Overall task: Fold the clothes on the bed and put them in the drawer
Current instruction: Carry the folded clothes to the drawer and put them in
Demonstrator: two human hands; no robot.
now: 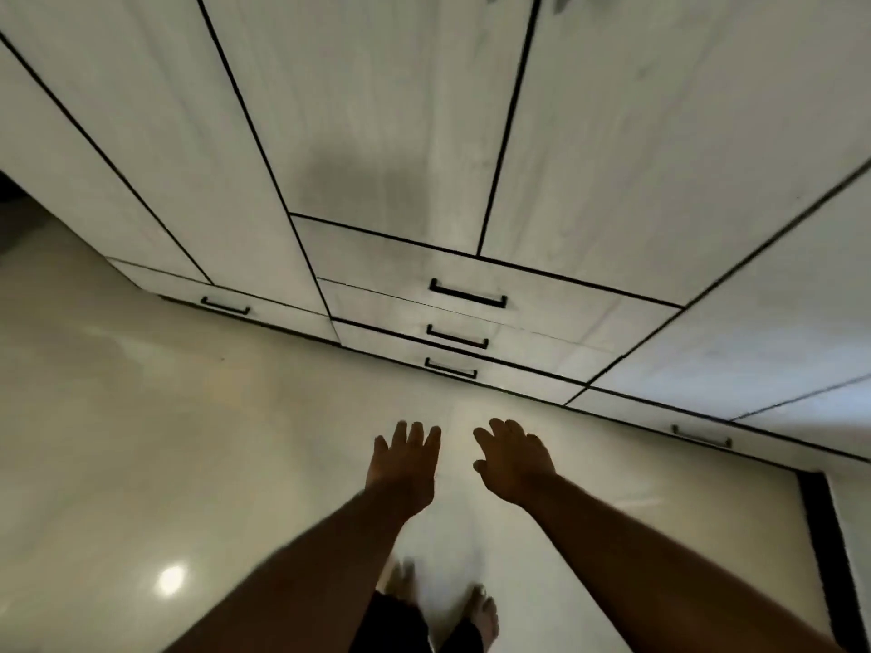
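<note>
Bare feet [443,600] at bottom centre on glossy pale floor [141,440], standing, motion-blurred. Head view only. Both forearms stretched forward and down over the floor; left hand [405,464] with fingers straight and spread, holding nothing; right hand [513,457] just beside it, fingers loosely relaxed, also holding nothing. Neither touching anything. No clothes and no bed in view, so location of the garments cannot be told. Ahead and above the hands in frame: white wardrobe [377,110] with tall doors, and a stack of three drawers, all closed: top drawer [556,299], middle drawer [542,346], bottom drawer [518,377]. Each drawer carries a dark bar handle; top handle [467,294] running left-right along the drawer face, tilted slightly in frame by the wide lens. Handles lie straight forward of the hands, roughly centred between them, perhaps a touch nearer the right hand; well apart, not yet reachable without stepping in or bending. More drawers at floor level far left [226,306] and far right [702,436]. Open floor between feet and wardrobe base for pulling a drawer out. Dark rug edge [820,534] at right, clear of the path. Likely step: reaching for a drawer handle, pull direction toward the body.
</note>
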